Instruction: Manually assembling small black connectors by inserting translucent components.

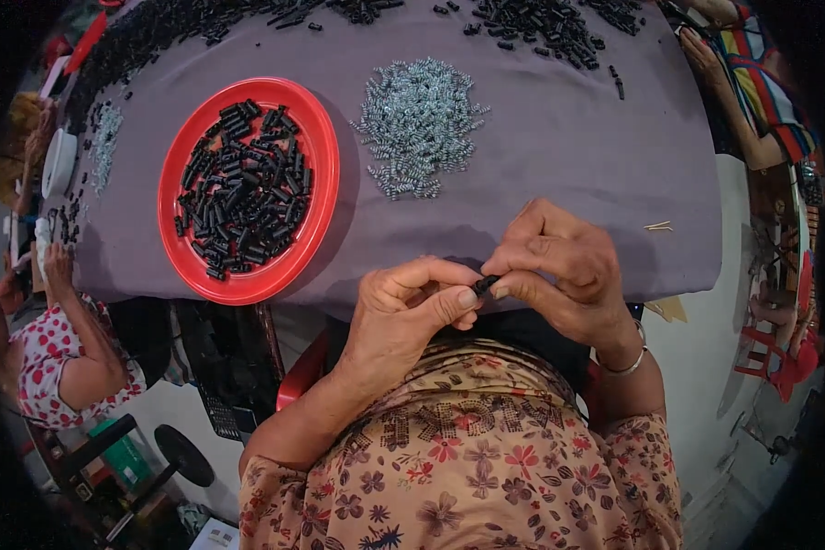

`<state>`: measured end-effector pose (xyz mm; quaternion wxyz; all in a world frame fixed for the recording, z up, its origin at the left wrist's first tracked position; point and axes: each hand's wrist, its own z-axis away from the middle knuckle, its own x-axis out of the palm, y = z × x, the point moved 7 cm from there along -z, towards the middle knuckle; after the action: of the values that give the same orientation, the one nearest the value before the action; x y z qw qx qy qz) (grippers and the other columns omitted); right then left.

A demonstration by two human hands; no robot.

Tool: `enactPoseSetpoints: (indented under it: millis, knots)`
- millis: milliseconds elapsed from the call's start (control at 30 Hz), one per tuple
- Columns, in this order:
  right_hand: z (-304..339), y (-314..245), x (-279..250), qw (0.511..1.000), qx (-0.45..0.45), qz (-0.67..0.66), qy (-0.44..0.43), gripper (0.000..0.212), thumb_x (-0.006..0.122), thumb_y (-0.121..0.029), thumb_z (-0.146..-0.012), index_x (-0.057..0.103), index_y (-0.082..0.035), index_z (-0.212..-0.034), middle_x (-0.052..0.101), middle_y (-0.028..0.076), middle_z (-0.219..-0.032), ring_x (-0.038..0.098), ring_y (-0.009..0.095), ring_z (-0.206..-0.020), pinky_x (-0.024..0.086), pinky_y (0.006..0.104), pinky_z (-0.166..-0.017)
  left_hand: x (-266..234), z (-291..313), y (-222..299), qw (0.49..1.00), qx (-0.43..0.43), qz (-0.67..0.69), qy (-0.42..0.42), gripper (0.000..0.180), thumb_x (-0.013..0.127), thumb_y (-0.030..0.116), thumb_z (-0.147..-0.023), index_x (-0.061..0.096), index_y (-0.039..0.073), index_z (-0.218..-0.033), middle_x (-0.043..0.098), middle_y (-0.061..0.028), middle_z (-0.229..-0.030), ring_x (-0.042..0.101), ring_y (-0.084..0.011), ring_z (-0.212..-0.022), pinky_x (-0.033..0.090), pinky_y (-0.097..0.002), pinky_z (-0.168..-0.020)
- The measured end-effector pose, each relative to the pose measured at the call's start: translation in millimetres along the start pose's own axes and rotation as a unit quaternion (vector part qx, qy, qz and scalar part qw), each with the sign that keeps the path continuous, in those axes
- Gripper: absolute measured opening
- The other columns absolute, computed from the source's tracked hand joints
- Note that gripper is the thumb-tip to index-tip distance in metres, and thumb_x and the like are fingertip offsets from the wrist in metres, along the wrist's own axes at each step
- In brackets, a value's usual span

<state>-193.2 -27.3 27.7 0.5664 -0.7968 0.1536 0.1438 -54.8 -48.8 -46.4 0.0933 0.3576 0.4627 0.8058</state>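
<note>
Close to my body, at the table's near edge, my two hands meet around one small black plastic cylinder (486, 284). My left hand (411, 307) pinches its left end between thumb and forefinger. Thumb and fingers of my right hand (559, 266) close on its other end. Much of the part is covered by my fingertips. Beyond my hands lies a pile of small silvery coil springs (419, 124). To the left, a red round tray (167, 206) holds many similar black cylinders (243, 188).
Heaps of black parts (541, 27) lie along the table's far side. Two gold-coloured pins (658, 226) rest on the grey tablecloth (577, 147) at right. A person in a dotted top (64, 357) works at left with a white bowl (60, 163) nearby; another in striped clothing (765, 82) sits far right.
</note>
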Motion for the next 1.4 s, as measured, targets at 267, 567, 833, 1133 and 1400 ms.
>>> enactPoseSetpoints:
  millis: [267, 567, 833, 1133, 1400]
  knots:
    - [2.5, 1.9, 0.7, 0.999, 0.014, 0.002, -0.048, 0.013, 0.069, -0.004, -0.077, 0.067, -0.002, -0.09, 0.057, 0.009, -0.08, 0.058, 0.015, -0.067, 0.047, 0.0251, -0.057, 3.6, 1.1, 9.4, 0.997, 0.029, -0.07, -0.006, 0.011, 0.062, 0.001, -0.084, 0.064, -0.003, -0.094, 0.06, -0.005, -0.081, 0.058, -0.01, -0.069, 0.049, -0.0211, -0.063]
    - [4.4, -1.6, 5.8, 0.997, -0.06, 0.014, -0.043, 0.019, 0.071, -0.007, -0.073, 0.068, 0.0, -0.091, 0.06, 0.008, -0.078, 0.058, 0.018, -0.07, 0.048, 0.0274, -0.058, 5.3, 3.5, 11.5, 0.996, 0.036, -0.074, -0.02, 0.011, 0.062, 0.002, -0.085, 0.064, -0.004, -0.094, 0.054, -0.0019, -0.079, 0.055, -0.0068, -0.067, 0.045, -0.0194, -0.061]
    - [5.5, 6.3, 8.8, 0.997, -0.039, -0.059, -0.035, 0.019, 0.071, -0.005, -0.073, 0.068, -0.001, -0.091, 0.061, 0.007, -0.08, 0.059, 0.018, -0.073, 0.048, 0.0277, -0.062, 5.1, 2.4, 15.6, 0.997, 0.027, -0.057, -0.052, 0.013, 0.063, 0.003, -0.085, 0.064, -0.004, -0.096, 0.055, -0.0027, -0.08, 0.055, -0.0071, -0.068, 0.045, -0.0196, -0.061]
    - [7.2, 15.7, 11.0, 0.994, -0.008, -0.107, 0.013, 0.02, 0.071, -0.001, -0.071, 0.067, -0.001, -0.091, 0.062, 0.008, -0.082, 0.059, 0.016, -0.075, 0.047, 0.026, -0.062, 5.4, 6.3, 30.2, 0.984, 0.113, -0.134, 0.007, 0.013, 0.061, -0.003, -0.083, 0.064, -0.003, -0.096, 0.054, -0.0015, -0.084, 0.051, -0.0035, -0.067, 0.04, -0.0168, -0.057]
    - [6.4, 6.3, 8.7, 0.998, 0.001, -0.061, 0.034, 0.019, 0.072, -0.006, -0.074, 0.065, -0.002, -0.092, 0.065, 0.008, -0.081, 0.059, 0.019, -0.072, 0.047, 0.0281, -0.061, 2.8, 9.5, 38.0, 0.955, 0.171, -0.236, 0.054, 0.014, 0.062, -0.004, -0.081, 0.064, -0.002, -0.095, 0.055, -0.001, -0.084, 0.048, -0.0007, -0.065, 0.036, -0.0155, -0.053]
